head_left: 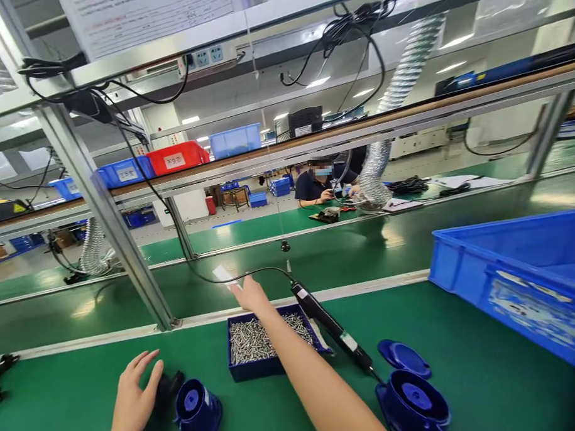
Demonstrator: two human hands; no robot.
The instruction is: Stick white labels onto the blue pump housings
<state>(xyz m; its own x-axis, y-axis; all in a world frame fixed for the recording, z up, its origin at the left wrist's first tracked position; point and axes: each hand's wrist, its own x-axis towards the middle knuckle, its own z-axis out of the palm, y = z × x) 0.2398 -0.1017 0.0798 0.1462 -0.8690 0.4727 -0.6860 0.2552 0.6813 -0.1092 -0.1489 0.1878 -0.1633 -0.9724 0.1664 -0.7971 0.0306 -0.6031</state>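
My left hand [136,393] is over the green mat at the lower left, fingers apart, beside a dark part and a blue round housing [197,410]. My right hand [250,293] reaches past the blue box of screws [255,369], its fingers at a small white piece [227,277]. A black electric screwdriver [331,327] leans to the right of the screw box, its lower end at a second blue housing [414,403]. Behind that housing lies a blue oval cover [405,358].
A large blue bin [488,290] stands at the right. Metal posts [108,215] and a shelf with blue and red bins [177,158] rise ahead. A cable crosses near my right hand. Across the bench sits a masked person [321,183].
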